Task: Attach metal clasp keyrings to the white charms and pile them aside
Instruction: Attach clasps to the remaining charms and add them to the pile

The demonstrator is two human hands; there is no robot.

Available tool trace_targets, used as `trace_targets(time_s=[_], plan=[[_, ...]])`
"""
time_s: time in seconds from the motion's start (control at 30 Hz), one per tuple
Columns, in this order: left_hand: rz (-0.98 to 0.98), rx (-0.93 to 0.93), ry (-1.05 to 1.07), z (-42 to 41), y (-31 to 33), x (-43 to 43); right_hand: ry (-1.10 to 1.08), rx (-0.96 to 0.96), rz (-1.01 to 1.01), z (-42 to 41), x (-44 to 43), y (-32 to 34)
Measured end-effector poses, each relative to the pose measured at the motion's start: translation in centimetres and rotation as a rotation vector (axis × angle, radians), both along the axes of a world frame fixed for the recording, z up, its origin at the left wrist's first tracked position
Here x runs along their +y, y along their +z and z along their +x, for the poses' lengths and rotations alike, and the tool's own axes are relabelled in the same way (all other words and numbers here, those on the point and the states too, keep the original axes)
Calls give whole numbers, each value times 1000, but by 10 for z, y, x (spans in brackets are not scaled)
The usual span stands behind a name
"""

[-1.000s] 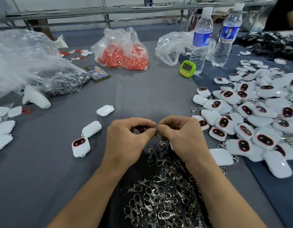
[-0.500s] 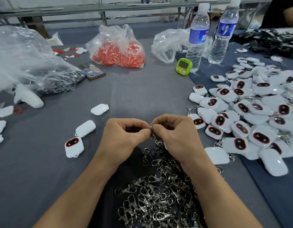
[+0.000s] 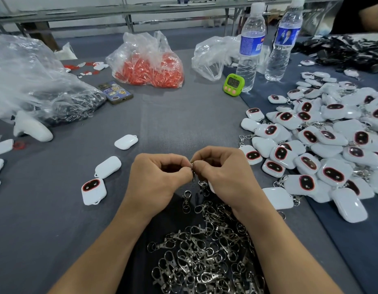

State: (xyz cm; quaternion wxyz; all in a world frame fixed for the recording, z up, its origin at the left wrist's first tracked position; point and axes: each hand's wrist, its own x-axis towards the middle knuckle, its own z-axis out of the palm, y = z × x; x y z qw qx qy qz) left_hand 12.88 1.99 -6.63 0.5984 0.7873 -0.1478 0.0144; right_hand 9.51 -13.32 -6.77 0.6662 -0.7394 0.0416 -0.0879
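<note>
My left hand (image 3: pixel 156 177) and my right hand (image 3: pixel 224 175) meet fingertip to fingertip above the grey table and pinch one metal clasp keyring (image 3: pixel 193 169) between them. A white charm (image 3: pixel 211 186) shows only as a sliver under my right palm. A heap of loose metal clasps (image 3: pixel 205 257) lies between my forearms. Three loose white charms lie to the left: one face up (image 3: pixel 93 190), two face down (image 3: pixel 108 166) (image 3: pixel 126 141). A large pile of white charms with clasps (image 3: pixel 323 145) fills the right side.
At the back stand a bag of red parts (image 3: pixel 147 66), a green timer (image 3: pixel 233 84), two water bottles (image 3: pixel 250 45) (image 3: pixel 283 39) and a phone (image 3: pixel 115 92). A big clear bag (image 3: pixel 31 81) and a white controller (image 3: pixel 32 129) sit at left. Another person's arm (image 3: pixel 370 18) is top right.
Both hands stay pressed together on the clasp ring, with only small finger movements. The view has shifted slightly.
</note>
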Motion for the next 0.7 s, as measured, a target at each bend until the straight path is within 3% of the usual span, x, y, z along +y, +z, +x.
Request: trace_targets(time_s=[0.17, 0.3, 0.37, 0.43, 0.5, 0.6, 0.7], plan=[[42, -59, 145, -2, 0, -3, -75, 55, 61, -1, 5, 2], [240, -130, 563, 5, 2, 9, -267, 173, 431, 3, -1, 7], [464, -189, 612, 6, 2, 13, -260, 140, 594, 3, -3, 9], [683, -222, 473, 4, -2, 10, -238, 135, 542, 2, -3, 6], [776, -224, 286, 3, -5, 6, -186, 152, 449, 2, 0, 2], [728, -211, 178, 6, -8, 8, -124, 132, 317, 3, 3, -1], [725, -255, 155, 6, -10, 9, -201, 74, 37, 3, 4, -6]])
